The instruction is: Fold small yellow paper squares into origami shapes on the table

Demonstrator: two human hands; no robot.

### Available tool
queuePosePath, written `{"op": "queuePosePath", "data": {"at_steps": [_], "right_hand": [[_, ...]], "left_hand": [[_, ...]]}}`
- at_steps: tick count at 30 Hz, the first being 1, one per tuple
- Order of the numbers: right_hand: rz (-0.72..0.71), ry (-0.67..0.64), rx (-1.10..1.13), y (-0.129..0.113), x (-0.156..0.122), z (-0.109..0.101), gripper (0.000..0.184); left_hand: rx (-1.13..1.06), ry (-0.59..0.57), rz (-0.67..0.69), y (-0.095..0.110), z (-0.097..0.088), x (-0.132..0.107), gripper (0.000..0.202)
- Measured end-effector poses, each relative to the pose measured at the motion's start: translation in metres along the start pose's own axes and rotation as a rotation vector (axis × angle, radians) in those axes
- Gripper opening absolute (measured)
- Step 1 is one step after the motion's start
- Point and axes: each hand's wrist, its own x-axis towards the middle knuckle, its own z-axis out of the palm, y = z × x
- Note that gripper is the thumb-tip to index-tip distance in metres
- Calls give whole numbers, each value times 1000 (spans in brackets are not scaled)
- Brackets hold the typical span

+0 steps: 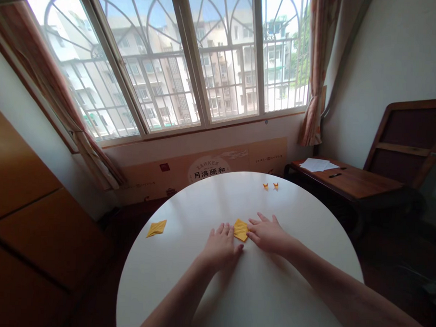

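Left hand (219,248) and right hand (270,234) lie spread either side of yellow paper (240,230) on a round white table (155,286); curtains (315,66) flank the barred window (190,58).

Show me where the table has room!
The round white table is free between the leftmost folded yellow paper and the left hand, and between two tiny orange figures and the right hand. Crowded: both hands flank the central folded yellow paper.
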Motion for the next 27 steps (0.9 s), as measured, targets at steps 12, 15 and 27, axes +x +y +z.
{"op": "queuePosePath", "data": {"at_steps": [12, 15, 27], "right_hand": [[28, 187, 14, 8, 6, 2, 26], [14, 203, 10, 10, 7, 6, 33], [-3, 188, 7, 8, 11, 13, 32]], "left_hand": [[-74, 213, 21, -21, 2, 21, 25], [-117, 253, 37, -23, 9, 24, 21], [-222, 327, 12, -26, 20, 29, 29]]}}
